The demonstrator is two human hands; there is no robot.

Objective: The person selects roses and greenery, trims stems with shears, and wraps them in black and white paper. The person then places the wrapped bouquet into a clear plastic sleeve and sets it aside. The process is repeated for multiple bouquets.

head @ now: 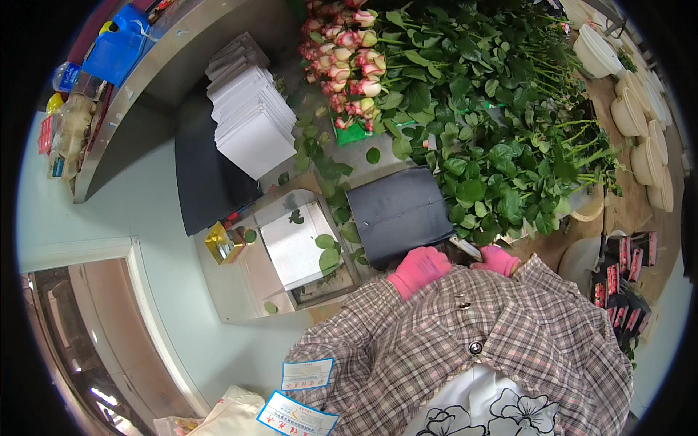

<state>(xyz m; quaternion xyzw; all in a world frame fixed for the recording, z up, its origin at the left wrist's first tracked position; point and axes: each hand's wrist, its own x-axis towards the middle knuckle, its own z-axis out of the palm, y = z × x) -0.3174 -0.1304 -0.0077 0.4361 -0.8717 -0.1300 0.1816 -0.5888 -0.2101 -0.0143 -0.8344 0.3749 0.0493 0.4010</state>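
Both my hands wear pink gloves near the table's front edge. My left hand [420,270] is curled at the lower edge of a dark folded sheet [401,215] with staples in it. Whether its fingers grip anything is hidden. To its right, my right hand [496,260] has its fingers at the end of a pale, narrow tool [465,248], perhaps cutters or a knife. The tool slants between the hands, partly covered. Just beyond lie green leafy rose stems [496,180]. Pink-and-white rose heads [349,65] are heaped farther back, over a green wrapper [351,134].
A stack of white cards [256,136] stands at the back left. Nearer is a tray with white sheets [297,245] and loose leaves, beside a yellow box [222,245]. Cream plastic bowls [630,114] line the right. Dark printed packets [621,283] hang at the right front.
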